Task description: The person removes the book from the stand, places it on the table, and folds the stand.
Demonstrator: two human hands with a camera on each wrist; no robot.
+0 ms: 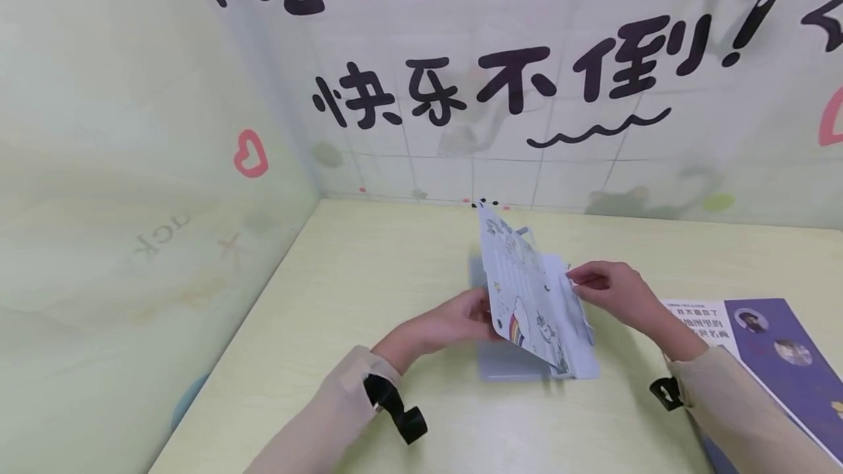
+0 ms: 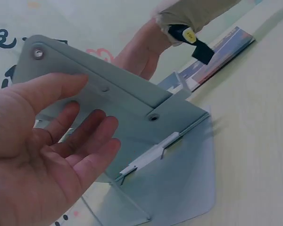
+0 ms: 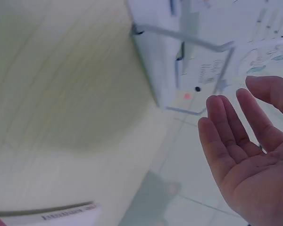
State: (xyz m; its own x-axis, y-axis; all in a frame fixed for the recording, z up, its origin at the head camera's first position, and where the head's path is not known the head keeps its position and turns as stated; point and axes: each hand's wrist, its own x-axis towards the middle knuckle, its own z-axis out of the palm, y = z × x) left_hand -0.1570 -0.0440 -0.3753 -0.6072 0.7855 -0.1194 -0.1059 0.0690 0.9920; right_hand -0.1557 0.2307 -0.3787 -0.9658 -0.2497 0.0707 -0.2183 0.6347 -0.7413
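Note:
A pale folding book stand point(image 1: 523, 295) has its panel tilted up over a flat base point(image 1: 507, 366). Unicorns, a rainbow and ruled lines are printed on the panel's face. My left hand point(image 1: 461, 318) is at the panel's left side, its loosely bent fingers and thumb against the plain back point(image 2: 132, 110) in the left wrist view. Thin wire legs join the base below. On the other side, my right hand point(image 1: 615, 292) has its fingertips close to the stand's right edge. Its thumb and fingers are apart beside the wire bracket point(image 3: 179, 36) in the right wrist view.
A purple and white book point(image 1: 767, 342) lies on the table point(image 1: 369, 262) at the right, partly under my right forearm. A printed cloth backdrop point(image 1: 421, 174) rises behind the table and along its left side. Black camera straps circle both wrists.

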